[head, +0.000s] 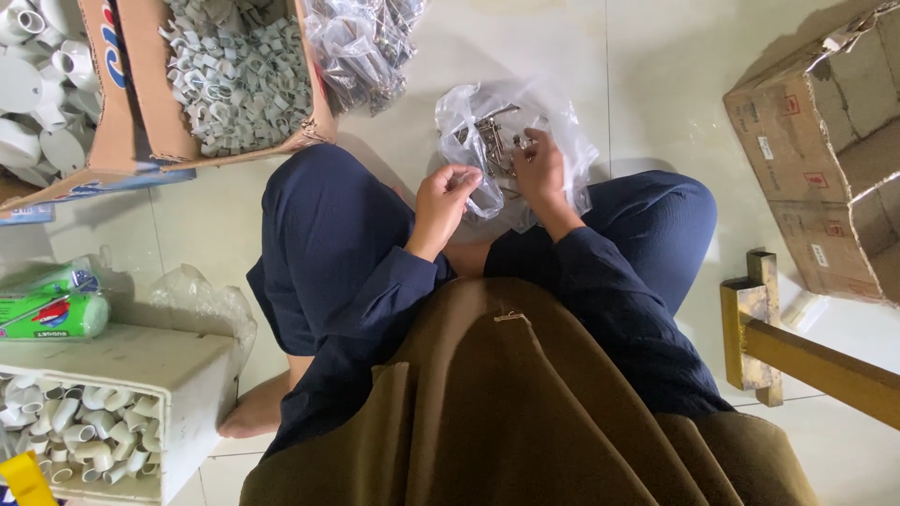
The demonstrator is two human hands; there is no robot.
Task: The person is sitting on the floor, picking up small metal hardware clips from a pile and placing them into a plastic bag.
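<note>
I sit cross-legged on a pale tiled floor, looking down at my lap. A clear plastic bag (469,117) with several small metal screws (495,141) lies on the floor in front of my knees. My left hand (442,201) pinches the near edge of the bag between thumb and fingers. My right hand (539,169) reaches into the bag's mouth, its fingertips among the metal pieces; whether it grips one is hidden.
A cardboard box (141,103) of white plastic clips stands at the upper left, with a bag of metal parts (361,42) beside it. A white box (178,375) of pipe elbows sits lower left. A torn carton (825,141) and a yellow wooden frame (759,319) stand right.
</note>
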